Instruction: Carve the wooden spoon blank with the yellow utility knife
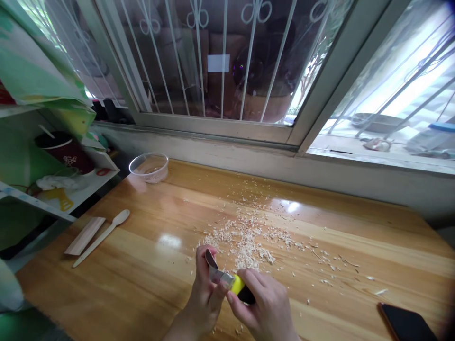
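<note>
Tool (pixel 237 285) slanting between two hands, left hand (pixel 206 296) pinching its grey part (pixel 223 277) between thumb and fingers, right hand's (pixel 266 297) fingers curled round its handle (pixel 246 295), shavings (pixel 248 237) just beyond

The right fingers (pixel 253 280) partly hide the yellow-handled tool (pixel 237 284); the bottom edge crops the phone (pixel 407 324); lettering (pixel 69 160) on the cup (pixel 76 150) (small, blurred) is unreadable.

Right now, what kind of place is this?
Probably a room in a home, though I can't be sure. There's a barred window, a wooden table with a phone on it, and a shelf holding a cup.
</note>
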`<action>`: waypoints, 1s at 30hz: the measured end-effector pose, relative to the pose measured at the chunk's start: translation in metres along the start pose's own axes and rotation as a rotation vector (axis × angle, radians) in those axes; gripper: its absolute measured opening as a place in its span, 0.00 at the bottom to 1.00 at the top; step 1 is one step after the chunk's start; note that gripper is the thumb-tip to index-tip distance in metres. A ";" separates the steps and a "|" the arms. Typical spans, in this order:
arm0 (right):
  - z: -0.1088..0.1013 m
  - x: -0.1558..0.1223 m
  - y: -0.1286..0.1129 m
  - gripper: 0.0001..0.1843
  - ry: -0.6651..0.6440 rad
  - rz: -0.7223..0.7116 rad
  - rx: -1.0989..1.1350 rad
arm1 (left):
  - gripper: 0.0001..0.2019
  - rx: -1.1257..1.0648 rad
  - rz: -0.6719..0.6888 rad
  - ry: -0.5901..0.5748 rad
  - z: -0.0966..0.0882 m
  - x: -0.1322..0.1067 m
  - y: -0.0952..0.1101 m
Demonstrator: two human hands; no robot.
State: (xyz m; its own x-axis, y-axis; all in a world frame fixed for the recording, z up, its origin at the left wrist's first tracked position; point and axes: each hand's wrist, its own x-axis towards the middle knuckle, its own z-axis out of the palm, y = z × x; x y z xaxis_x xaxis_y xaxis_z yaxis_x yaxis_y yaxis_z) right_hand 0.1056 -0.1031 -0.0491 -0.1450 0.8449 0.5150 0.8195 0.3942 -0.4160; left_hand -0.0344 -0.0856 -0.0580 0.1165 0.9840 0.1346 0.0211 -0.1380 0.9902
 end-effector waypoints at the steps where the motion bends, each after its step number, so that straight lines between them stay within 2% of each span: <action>1: 0.001 -0.001 0.001 0.17 -0.016 0.002 0.006 | 0.23 -0.019 -0.012 -0.015 0.000 0.000 0.001; 4: 0.002 -0.004 0.003 0.16 -0.047 0.004 0.011 | 0.21 -0.049 -0.033 -0.054 -0.001 0.000 0.001; 9: 0.002 -0.007 0.004 0.16 -0.024 -0.024 -0.002 | 0.21 -0.072 -0.025 -0.039 -0.002 0.001 -0.002; 17: -0.001 -0.007 0.006 0.17 -0.026 0.005 0.018 | 0.21 -0.094 0.049 0.079 0.002 0.005 -0.010; 24: -0.007 0.001 0.000 0.20 -0.041 -0.008 0.058 | 0.27 -0.088 0.032 -0.078 -0.005 0.006 -0.015; 30: -0.008 0.001 -0.002 0.19 -0.091 0.016 0.066 | 0.24 0.050 0.122 -0.124 -0.010 0.005 -0.018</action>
State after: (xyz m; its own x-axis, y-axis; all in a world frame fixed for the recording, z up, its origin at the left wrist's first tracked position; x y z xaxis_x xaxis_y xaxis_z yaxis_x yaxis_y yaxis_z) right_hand 0.1087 -0.1060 -0.0415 -0.1843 0.8795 0.4387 0.7845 0.4005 -0.4735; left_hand -0.0441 -0.0772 -0.0749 0.2429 0.9386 0.2450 0.0485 -0.2640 0.9633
